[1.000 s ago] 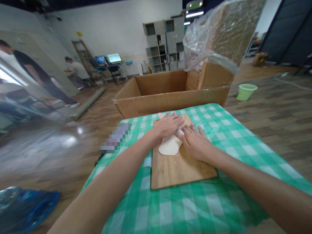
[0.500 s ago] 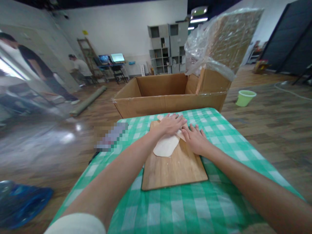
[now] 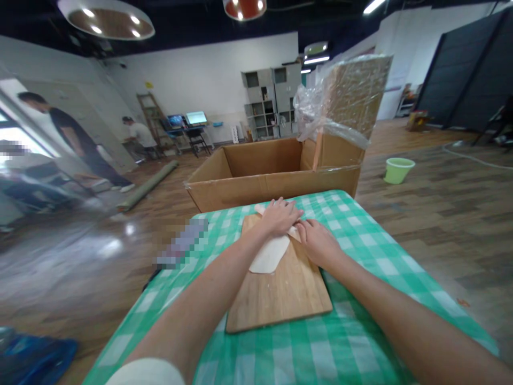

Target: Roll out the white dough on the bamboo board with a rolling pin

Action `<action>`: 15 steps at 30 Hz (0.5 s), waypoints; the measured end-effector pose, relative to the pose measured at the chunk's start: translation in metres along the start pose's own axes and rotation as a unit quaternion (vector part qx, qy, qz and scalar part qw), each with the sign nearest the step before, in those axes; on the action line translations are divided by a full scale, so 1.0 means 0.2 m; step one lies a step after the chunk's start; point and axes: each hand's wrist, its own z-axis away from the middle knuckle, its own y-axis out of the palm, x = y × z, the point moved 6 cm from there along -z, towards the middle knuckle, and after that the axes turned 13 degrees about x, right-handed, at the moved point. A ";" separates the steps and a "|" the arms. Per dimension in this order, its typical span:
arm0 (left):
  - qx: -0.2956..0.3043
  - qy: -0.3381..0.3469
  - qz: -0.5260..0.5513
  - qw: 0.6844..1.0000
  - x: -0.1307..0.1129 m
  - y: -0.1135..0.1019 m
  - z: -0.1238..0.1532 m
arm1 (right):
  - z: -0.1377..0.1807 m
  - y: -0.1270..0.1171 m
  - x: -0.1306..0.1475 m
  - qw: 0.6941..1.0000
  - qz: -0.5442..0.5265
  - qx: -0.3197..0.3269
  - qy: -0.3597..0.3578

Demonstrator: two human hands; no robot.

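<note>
A pale, flattened sheet of dough [image 3: 269, 258] lies on a wooden cutting board [image 3: 280, 299]. Across the dough's far part runs a light wooden rolling pin [image 3: 294, 233], slanting from far left to near right and mostly covered by my hands. My left hand [image 3: 280, 216] is laid over its middle and far part, fingers bent across it. Close beside it, my right hand [image 3: 318, 240] curls its fingers over the near right part. The two hands almost touch, and their palms' contact with the pin is hidden.
A green-and-white checked cloth [image 3: 360, 267] covers the table. On its left edge lies a blurred-out flat object [image 3: 182, 243]. Beyond stands a large open cardboard box [image 3: 248, 190]. A green bucket [image 3: 398, 171] stands on the floor at right. Other people are at far left.
My right hand's fingers, stretched forward before, are now curled down over the rolling pin. Both hands stay at the dough's far part. The view has tilted upward.
</note>
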 end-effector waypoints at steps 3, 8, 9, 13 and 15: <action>-0.020 -0.031 0.021 0.999 -0.02 -0.05 0.03 | 0.01 -0.01 0.02 0.999 -0.017 -0.002 -0.031; -0.081 -0.119 0.117 0.983 -0.02 -0.15 0.19 | 0.03 -0.01 0.05 0.998 0.015 -0.002 -0.068; -0.101 -0.128 0.140 0.977 -0.03 -0.17 0.26 | 0.04 -0.02 0.05 0.998 0.018 -0.012 -0.062; -0.095 -0.105 0.218 0.966 -0.12 -0.16 0.59 | 0.03 -0.04 0.03 0.999 0.027 -0.019 -0.029; -0.049 -0.099 0.237 0.965 -0.18 -0.12 0.74 | 0.02 -0.04 0.02 0.999 0.029 -0.005 -0.015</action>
